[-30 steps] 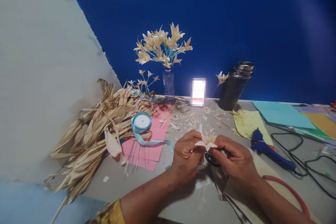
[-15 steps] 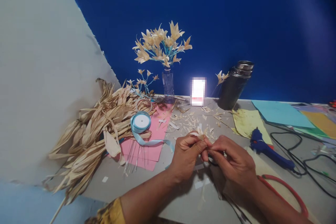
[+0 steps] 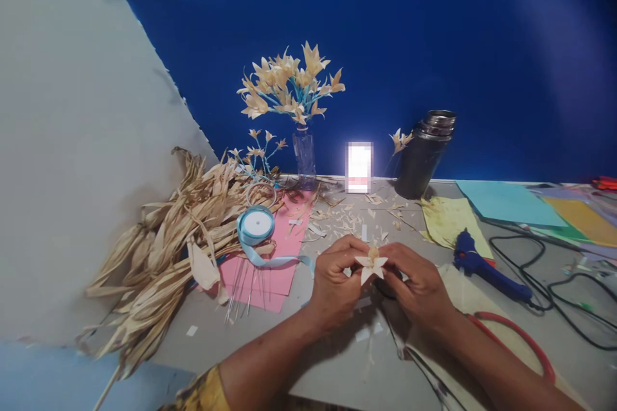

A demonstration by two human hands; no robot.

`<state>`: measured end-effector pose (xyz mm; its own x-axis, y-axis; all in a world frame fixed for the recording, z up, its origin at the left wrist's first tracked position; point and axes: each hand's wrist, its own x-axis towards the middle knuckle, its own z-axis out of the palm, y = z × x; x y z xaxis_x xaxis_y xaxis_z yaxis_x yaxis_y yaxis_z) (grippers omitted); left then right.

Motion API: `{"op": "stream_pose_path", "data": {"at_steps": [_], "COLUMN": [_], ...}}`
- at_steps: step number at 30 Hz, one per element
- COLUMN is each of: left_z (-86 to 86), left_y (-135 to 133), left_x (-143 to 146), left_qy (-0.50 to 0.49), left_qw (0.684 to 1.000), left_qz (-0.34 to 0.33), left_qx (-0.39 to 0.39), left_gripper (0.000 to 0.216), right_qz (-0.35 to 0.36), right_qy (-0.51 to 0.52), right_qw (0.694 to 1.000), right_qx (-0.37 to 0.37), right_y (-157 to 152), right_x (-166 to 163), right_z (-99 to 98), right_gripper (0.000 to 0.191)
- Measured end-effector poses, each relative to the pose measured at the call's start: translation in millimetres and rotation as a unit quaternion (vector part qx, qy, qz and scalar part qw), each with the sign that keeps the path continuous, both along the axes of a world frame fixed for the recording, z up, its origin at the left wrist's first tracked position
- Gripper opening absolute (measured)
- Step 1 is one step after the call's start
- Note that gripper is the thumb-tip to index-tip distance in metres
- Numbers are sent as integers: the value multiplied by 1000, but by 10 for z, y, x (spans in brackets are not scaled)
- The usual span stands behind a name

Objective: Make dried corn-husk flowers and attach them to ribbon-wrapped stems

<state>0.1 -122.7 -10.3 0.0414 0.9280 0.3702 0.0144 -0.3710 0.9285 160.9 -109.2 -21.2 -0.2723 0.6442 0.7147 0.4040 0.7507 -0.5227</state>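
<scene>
Between my two hands is a cream corn-husk flower [image 3: 372, 268], its pointed petals spread toward me. My left hand [image 3: 337, 279] pinches it from the left, and my right hand [image 3: 415, 282] grips it from the right. The fingertips behind the petals are hidden. Husk scraps [image 3: 340, 221] lie on the table just beyond the hands. Left of them, a light blue ribbon roll [image 3: 256, 223] rests on pink paper [image 3: 289, 263], its loose end trailing toward my left hand. Thin metal wires [image 3: 243, 292] lie below the roll.
Dried corn husks [image 3: 159, 257] are heaped at left. Behind stand a glass vase [image 3: 304, 157] of husk flowers, a bright blurred-out object [image 3: 359, 167] and a dark flask [image 3: 424, 157]. A blue glue gun [image 3: 489, 273], its black cord and red-handled scissors [image 3: 523, 334] lie at right.
The flower has been turned so its open petals face me; before, it pointed up and away. Both hands have shifted slightly, with their fingers now more symmetrical around it.
</scene>
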Motion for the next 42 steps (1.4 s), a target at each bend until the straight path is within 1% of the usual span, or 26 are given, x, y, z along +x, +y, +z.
{"op": "stream_pose_path", "data": {"at_steps": [2,6,9,14,16,20,24,26,28,32,36,40,42], "left_z": [-9,-36,-34,24,40,35,4,-8,-15,-15,8,16,3], "left_y": [9,47,82,117,115,90,72,67,61,61,76,73,62], "left_x": [-10,-45,-71,-97,-99,-82,-61,-55,-48,-43,-53,-63,-63], "left_qy": [22,72,110,135,132,119,106,97,87,65,42,15,8], "left_qw": [999,989,980,984,985,985,987,988,989,991,994,998,999], "left_qz": [8,36,48,22,15,10,-16,-16,4,46,43,34,26], "left_qx": [34,127,157,113,111,126,116,115,118,111,95,59,41], "left_gripper": [11,12,16,27,25,13,25,23,18,15,19,24,22], "right_qz": [4,24,26,11,3,-2,-7,-14,-19,-29,-46,-44,-36], "right_qy": [-6,-23,-32,-45,-43,-23,-9,-9,-12,-43,-67,-82,-95], "right_qw": [1000,999,999,998,998,997,996,996,995,996,996,995,994], "right_qx": [2,12,25,33,46,70,85,93,96,74,40,38,38], "right_y": [0,11,25,48,54,53,38,31,29,59,133,185,187], "right_x": [-5,-4,3,17,21,27,28,24,20,21,42,73,83], "right_z": [-9,-53,-95,-125,-115,-70,-32,-24,-27,-74,-143,-174,-174], "right_gripper": [18,16,19,23,22,19,21,20,19,17,19,22,22]}}
